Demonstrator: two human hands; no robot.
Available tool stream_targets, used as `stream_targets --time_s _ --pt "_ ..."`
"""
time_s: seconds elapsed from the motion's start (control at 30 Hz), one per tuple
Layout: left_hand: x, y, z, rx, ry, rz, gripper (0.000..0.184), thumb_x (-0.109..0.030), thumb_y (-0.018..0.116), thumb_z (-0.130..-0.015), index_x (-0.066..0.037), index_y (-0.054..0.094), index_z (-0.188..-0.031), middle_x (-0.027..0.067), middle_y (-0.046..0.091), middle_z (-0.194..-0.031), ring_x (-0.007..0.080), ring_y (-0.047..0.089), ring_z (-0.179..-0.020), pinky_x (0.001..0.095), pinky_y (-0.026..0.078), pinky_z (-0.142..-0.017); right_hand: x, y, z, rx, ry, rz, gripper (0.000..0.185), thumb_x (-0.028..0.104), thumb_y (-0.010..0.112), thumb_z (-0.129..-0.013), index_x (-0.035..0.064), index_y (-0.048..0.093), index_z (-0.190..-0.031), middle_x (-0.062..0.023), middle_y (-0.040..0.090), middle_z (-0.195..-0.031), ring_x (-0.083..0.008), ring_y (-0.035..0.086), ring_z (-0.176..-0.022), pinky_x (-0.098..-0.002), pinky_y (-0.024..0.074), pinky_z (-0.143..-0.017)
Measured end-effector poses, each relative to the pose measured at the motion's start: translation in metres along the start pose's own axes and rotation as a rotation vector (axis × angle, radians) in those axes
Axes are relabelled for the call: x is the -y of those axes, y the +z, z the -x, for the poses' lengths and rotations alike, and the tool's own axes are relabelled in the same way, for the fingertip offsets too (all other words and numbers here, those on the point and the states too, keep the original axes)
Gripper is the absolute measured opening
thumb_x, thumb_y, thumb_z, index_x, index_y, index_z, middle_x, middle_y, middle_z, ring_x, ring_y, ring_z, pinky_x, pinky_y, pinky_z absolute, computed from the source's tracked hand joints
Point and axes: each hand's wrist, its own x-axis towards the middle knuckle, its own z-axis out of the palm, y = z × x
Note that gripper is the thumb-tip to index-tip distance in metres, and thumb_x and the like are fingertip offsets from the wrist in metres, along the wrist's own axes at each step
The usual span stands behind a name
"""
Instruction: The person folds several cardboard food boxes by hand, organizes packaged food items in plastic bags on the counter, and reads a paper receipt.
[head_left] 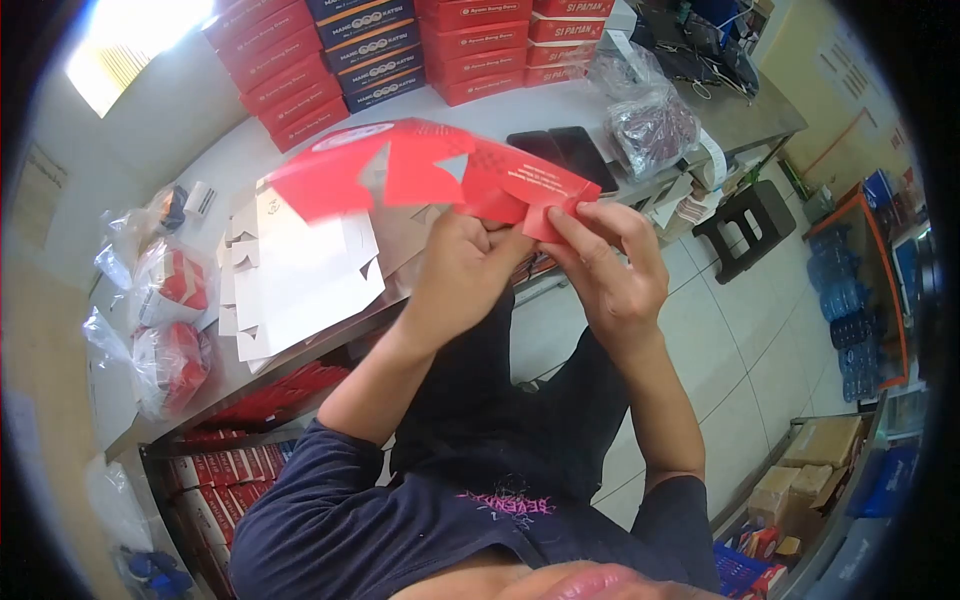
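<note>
A red printed cardboard box blank [420, 165], partly unfolded, is held up above the table's front edge. My left hand [468, 270] is closed on its lower edge near the middle. At the blank's right end, my right hand [612, 270] pinches a small red flap between thumb and fingers. Cut notches and tabs show along the near edge. Beneath and to the left, flat white box blanks [300, 270] lie stacked on the table, their printed sides mostly hidden.
Stacks of red boxes [475, 45] and dark blue boxes [370, 50] stand along the back of the white table [220, 150]. Dark phone-like slabs [565, 150] and a plastic-wrapped bundle [650, 125] lie right. Bagged red packs [170, 280] sit left. A black stool [745, 230] stands on the floor.
</note>
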Motion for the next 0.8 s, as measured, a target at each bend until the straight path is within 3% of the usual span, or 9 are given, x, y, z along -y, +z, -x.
stream_targets --time_s 0.07,0.23,0.33,0.47,0.6,0.67,0.7,0.73,0.8 --pt "0.008 0.01 0.0 -0.009 0.04 0.341 0.04 0.0 0.062 -0.099 0.006 0.046 -0.136 0.0101 0.072 -0.11 0.0124 0.069 -0.092 0.026 0.055 -0.074 0.0 0.005 0.0 -0.01 0.005 0.0 0.039 0.011 0.087 -0.074 0.0081 0.076 -0.111 -0.0096 0.065 -0.113 -0.0289 0.065 -0.098 -0.0392 0.0558 -0.082" --pt "0.004 -0.004 0.003 0.11 -0.045 0.289 0.06 0.005 0.057 -0.099 0.001 0.024 -0.149 0.0151 0.069 -0.117 0.0181 0.069 -0.102 0.0284 0.056 -0.083 -0.002 -0.008 -0.018 0.047 0.002 0.007 0.038 0.019 0.092 -0.071 0.0059 0.067 -0.097 -0.0093 0.065 -0.109 -0.032 0.068 -0.102 -0.041 0.0558 -0.083" --pt "0.008 -0.014 0.004 0.254 -0.111 0.294 0.071 0.007 0.055 -0.097 0.0 0.015 -0.156 0.0163 0.068 -0.12 0.0205 0.068 -0.109 0.0309 0.054 -0.091 -0.01 -0.008 -0.011 0.21 0.228 -0.468 0.042 0.021 0.093 -0.072 0.0063 0.059 -0.093 -0.0089 0.066 -0.103 -0.0349 0.068 -0.114 -0.0433 0.0552 -0.087" --pt "0.007 -0.019 0.0 0.43 -0.117 0.23 0.082 0.006 0.054 -0.095 -0.001 0.005 -0.161 0.0166 0.066 -0.124 0.0218 0.065 -0.116 0.0338 0.05 -0.098 -0.008 -0.013 -0.008 0.246 0.203 -0.382 0.039 0.017 0.091 -0.075 0.007 0.058 -0.092 -0.0133 0.071 -0.11 -0.0345 0.07 -0.114 -0.0414 0.0568 -0.086" --pt "0.001 -0.01 0.002 0.399 -0.068 0.361 0.074 0.004 0.055 -0.095 -0.001 0.017 -0.159 0.0157 0.064 -0.126 0.0204 0.064 -0.116 0.0336 0.05 -0.098 -0.002 -0.009 0.001 0.108 0.224 -0.275 0.036 0.016 0.09 -0.075 0.0075 0.058 -0.088 -0.019 0.071 -0.122 -0.0337 0.073 -0.102 -0.0396 0.0591 -0.081" --pt "-0.003 -0.012 -0.01 0.198 0.044 0.408 0.065 -0.004 0.057 -0.098 -0.001 0.026 -0.155 0.0133 0.063 -0.127 0.0205 0.063 -0.115 0.0338 0.051 -0.097 0.001 -0.01 0.001 0.097 0.202 -0.234 0.034 0.017 0.089 -0.076 0.0078 0.058 -0.087 -0.0189 0.07 -0.122 -0.0338 0.073 -0.101 -0.0398 0.0592 -0.08" --pt "0.002 -0.017 -0.016 0.149 0.177 0.433 0.052 -0.019 0.06 -0.102 -0.003 0.038 -0.147 0.0105 0.062 -0.128 0.0202 0.062 -0.116 0.0342 0.052 -0.095 0.003 -0.01 0.001 0.089 0.178 -0.198 0.032 0.018 0.088 -0.077 0.0081 0.059 -0.086 -0.0189 0.07 -0.123 -0.0339 0.073 -0.099 -0.04 0.0594 -0.079" --pt "0.0 -0.019 -0.02 0.146 0.177 0.431 0.052 -0.019 0.06 -0.102 -0.003 0.038 -0.147 0.0105 0.062 -0.128 0.0202 0.062 -0.116 0.0342 0.052 -0.095 0.003 -0.008 0.002 0.09 0.177 -0.2 0.032 0.018 0.088 -0.077 0.0081 0.059 -0.086 -0.0189 0.07 -0.123 -0.0339 0.073 -0.099 -0.04 0.0594 -0.079" --pt "-0.011 -0.023 -0.026 -0.071 -0.11 0.553 0.045 -0.03 0.06 -0.104 -0.005 0.047 -0.14 0.0085 0.062 -0.128 0.0198 0.064 -0.112 0.0352 0.053 -0.092 0.004 -0.004 0.003 0.118 0.028 0.022 0.033 0.022 0.088 -0.077 0.0084 0.06 -0.085 -0.0191 0.068 -0.127 -0.0342 0.073 -0.098 -0.0391 0.0592 -0.08"
